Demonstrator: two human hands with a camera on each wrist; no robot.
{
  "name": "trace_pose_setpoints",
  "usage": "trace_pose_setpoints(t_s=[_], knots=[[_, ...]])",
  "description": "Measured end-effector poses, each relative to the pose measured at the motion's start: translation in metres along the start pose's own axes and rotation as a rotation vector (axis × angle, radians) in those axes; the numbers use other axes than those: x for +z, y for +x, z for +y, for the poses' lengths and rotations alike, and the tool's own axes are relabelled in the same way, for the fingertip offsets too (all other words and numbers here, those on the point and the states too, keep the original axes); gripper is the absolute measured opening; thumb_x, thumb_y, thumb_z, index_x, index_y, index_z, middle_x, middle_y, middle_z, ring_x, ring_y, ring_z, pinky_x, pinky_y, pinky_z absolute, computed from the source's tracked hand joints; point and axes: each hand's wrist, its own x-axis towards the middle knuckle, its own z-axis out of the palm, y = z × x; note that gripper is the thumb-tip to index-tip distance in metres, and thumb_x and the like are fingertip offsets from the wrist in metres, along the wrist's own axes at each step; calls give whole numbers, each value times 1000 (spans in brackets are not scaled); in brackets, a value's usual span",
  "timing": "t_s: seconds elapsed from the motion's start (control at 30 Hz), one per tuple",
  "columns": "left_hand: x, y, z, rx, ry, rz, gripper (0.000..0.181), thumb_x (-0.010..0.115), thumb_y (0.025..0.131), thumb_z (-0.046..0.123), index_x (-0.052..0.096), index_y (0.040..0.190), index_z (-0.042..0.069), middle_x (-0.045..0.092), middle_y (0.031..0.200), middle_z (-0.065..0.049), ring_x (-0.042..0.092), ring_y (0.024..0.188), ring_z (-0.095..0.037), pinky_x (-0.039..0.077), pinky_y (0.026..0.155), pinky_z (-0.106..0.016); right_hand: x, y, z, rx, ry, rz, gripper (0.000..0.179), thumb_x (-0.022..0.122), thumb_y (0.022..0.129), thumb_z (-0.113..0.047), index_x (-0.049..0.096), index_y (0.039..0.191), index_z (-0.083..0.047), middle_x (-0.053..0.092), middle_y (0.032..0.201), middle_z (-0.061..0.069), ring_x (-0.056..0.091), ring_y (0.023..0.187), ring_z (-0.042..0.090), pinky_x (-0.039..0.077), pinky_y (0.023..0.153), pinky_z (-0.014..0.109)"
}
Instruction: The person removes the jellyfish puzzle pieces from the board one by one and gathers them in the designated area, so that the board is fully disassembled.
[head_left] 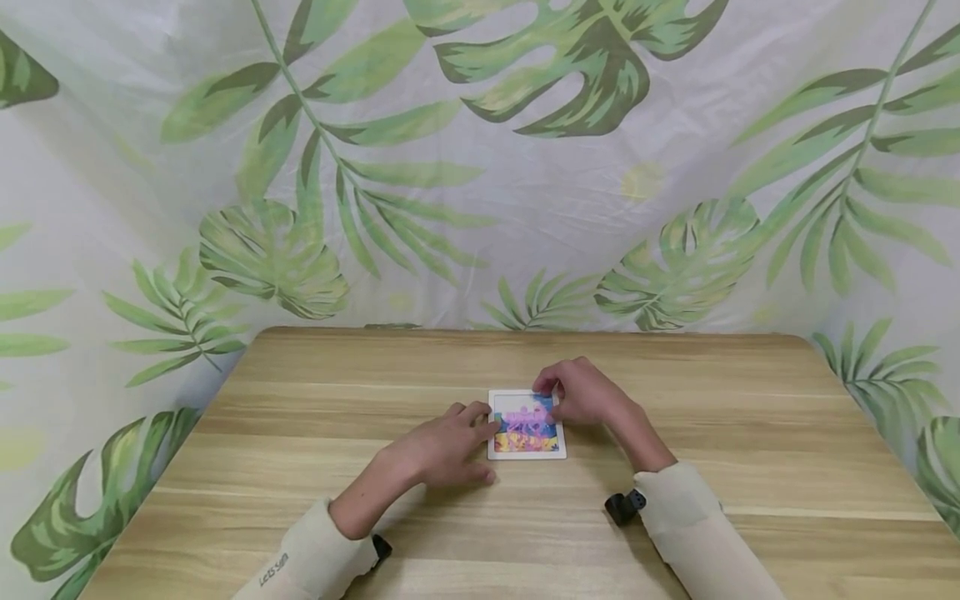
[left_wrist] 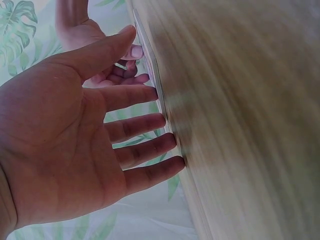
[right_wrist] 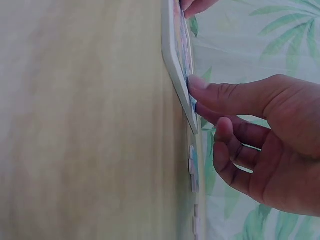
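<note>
A small square puzzle tray (head_left: pixel 527 425) with a white frame and a bright purple, blue and orange picture lies flat on the wooden table (head_left: pixel 300 467). My left hand (head_left: pixel 476 421) lies to its left, its straight fingers (left_wrist: pixel 145 94) touching the tray's left edge (left_wrist: pixel 152 75). My right hand (head_left: pixel 558 392) is at the tray's upper right corner. One of its fingertips (right_wrist: pixel 192 82) presses on the picture near the tray's rim (right_wrist: pixel 175 65), and its other fingers are loosely curled. A few loose puzzle pieces (right_wrist: pixel 192 172) lie on the table just beyond the tray.
A leaf-print cloth (head_left: pixel 480 167) hangs behind and around the table. Bare wood stretches on all sides of the tray. Cream sleeves (head_left: pixel 690 517) cover both forearms, each with a black wrist mount (head_left: pixel 624 506).
</note>
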Motion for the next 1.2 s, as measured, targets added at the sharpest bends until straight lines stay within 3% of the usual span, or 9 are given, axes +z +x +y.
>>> trace_pose_setpoints(t_s=[0.3,0.57,0.8,1.2], knots=[[0,-1,0,2,-9,2,71,74,102,44,50,161,11,39,170,-12,42,153,-36,49,118,-52,-3,3,7,-19,100,-60,38,91,81,0,77,116,-6,74,103,4,55,80,12,50,76,29],[0,-1,0,6,-3,6,71,74,102,44,50,161,11,40,170,-12,43,153,-36,49,118,-53,-2,1,4,11,86,-58,36,89,83,-1,79,116,-10,73,101,2,55,83,15,48,76,30],[0,-2,1,4,-1,7,72,74,102,44,50,161,11,40,170,-12,42,153,-36,49,118,-53,-4,-4,2,-4,59,-22,21,73,97,-1,79,113,-13,76,106,4,65,94,17,57,86,37],[0,-2,1,-2,5,7,72,74,102,45,50,161,11,40,170,-12,42,153,-36,49,119,-52,-7,-8,2,-20,132,-30,21,59,105,-3,77,114,-9,68,88,5,53,73,13,46,67,28]])
